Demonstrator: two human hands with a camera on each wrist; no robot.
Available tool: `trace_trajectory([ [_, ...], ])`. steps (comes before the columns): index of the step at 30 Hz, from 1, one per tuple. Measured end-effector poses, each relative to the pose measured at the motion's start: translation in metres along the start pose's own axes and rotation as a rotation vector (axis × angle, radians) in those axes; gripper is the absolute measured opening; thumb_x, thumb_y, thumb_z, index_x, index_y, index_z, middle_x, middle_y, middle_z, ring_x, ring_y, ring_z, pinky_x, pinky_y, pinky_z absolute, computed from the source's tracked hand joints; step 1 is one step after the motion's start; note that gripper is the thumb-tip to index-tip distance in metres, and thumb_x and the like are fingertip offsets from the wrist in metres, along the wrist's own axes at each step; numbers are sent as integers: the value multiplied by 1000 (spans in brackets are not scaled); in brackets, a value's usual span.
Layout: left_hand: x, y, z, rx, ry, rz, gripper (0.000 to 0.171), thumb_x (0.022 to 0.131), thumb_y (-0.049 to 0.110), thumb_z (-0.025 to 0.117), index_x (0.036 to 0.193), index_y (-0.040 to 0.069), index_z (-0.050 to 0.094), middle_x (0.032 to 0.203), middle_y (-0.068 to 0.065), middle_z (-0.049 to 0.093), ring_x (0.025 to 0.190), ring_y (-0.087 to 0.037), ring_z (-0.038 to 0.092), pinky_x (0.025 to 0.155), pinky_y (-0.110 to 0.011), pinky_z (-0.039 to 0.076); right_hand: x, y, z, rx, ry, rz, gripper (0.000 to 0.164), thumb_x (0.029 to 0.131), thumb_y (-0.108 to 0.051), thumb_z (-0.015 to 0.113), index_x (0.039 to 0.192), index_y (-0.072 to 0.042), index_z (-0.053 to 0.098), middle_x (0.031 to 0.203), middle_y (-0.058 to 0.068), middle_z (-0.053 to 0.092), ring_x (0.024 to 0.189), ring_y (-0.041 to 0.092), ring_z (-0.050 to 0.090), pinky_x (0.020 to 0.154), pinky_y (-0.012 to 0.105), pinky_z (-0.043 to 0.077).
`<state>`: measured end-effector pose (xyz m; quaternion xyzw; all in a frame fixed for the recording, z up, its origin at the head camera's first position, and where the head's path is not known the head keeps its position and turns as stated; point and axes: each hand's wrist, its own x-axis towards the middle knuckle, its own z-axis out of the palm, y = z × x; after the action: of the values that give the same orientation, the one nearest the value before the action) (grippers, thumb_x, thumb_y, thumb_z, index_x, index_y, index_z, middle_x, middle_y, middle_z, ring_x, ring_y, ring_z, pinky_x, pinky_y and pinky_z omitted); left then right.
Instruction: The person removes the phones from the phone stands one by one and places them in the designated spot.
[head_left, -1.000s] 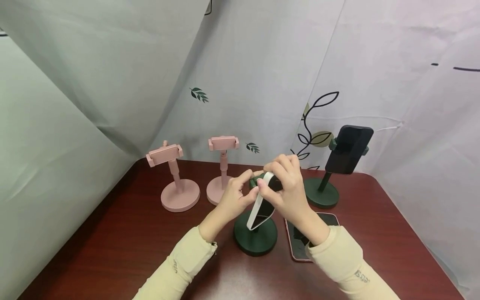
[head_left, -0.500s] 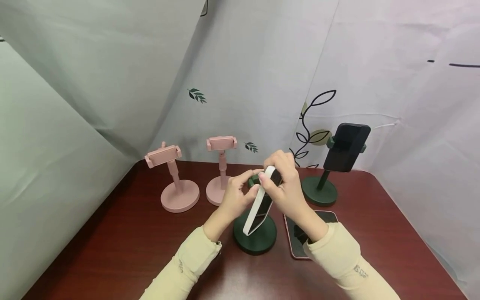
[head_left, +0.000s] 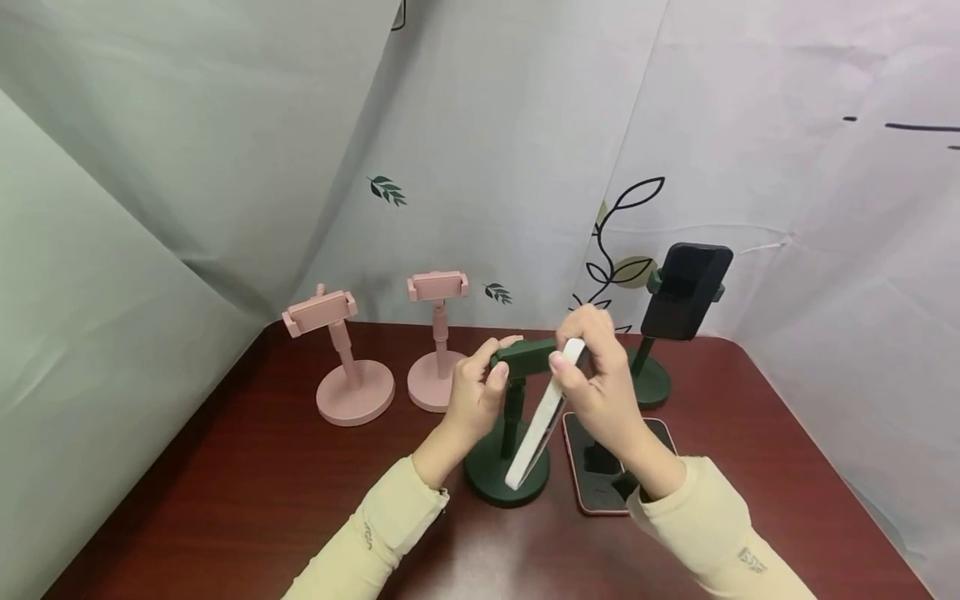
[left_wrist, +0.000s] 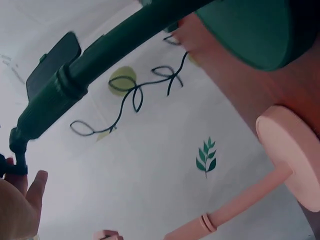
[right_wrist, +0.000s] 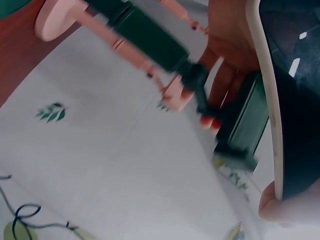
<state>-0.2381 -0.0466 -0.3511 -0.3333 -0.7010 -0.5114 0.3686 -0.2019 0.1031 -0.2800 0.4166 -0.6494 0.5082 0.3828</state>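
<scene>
My left hand [head_left: 472, 392] grips the left end of the clamp on a dark green phone stand [head_left: 527, 358], whose round base sits on the table. With my right hand [head_left: 602, 383] I pinch the upper end of a white-edged smartphone [head_left: 537, 435] between thumb and fingers. The phone slants down to the left, seen nearly edge-on, in front of the stand's post. In the right wrist view the dark phone screen [right_wrist: 300, 125] fills the right side, with the green clamp [right_wrist: 245, 120] just beside it. The left wrist view shows the green post [left_wrist: 55, 102] and part of my hand.
Two pink phone stands [head_left: 356, 392] [head_left: 438, 287] stand at the back left. Another green stand [head_left: 651, 383] at the back right holds a black phone [head_left: 686, 292]. A pink-edged tablet [head_left: 592, 492] lies under my right forearm. Patterned cloth [head_left: 517, 167] hangs behind the table.
My right hand has moved to the right with the phone, away from the green clamp, which now shows more fully. The phone's lower end has come down slightly. My left hand stays at the clamp.
</scene>
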Motion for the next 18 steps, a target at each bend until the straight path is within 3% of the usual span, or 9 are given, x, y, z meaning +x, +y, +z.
trace_trajectory([
  [5,-3,0,6,-17,41,-8,65,98,55,29,97,-1,62,104,-19,70,58,-7,49,50,-15,40,-5,9,-22,-60,51,30,15,80,-12,56,72,-2,47,75,2,43,81,12,35,76,26,25],
  [12,-5,1,9,-34,68,-80,52,93,47,53,109,-2,65,101,-18,71,59,-10,58,53,-15,46,-22,35,-52,-225,86,153,10,79,-6,56,75,0,50,76,-1,47,81,5,34,73,23,26],
  [15,-5,1,10,-23,83,-70,45,94,39,54,109,-2,66,99,-17,71,62,-15,62,57,-16,49,-32,46,-63,-303,91,202,7,79,-2,56,77,2,51,75,-4,46,80,2,33,70,22,25],
  [18,-4,1,12,-19,83,-63,48,95,42,52,109,-2,66,98,-17,71,64,-17,63,59,-17,51,-36,53,-74,-367,62,210,10,81,-3,56,77,4,51,74,1,47,78,3,32,69,20,24],
])
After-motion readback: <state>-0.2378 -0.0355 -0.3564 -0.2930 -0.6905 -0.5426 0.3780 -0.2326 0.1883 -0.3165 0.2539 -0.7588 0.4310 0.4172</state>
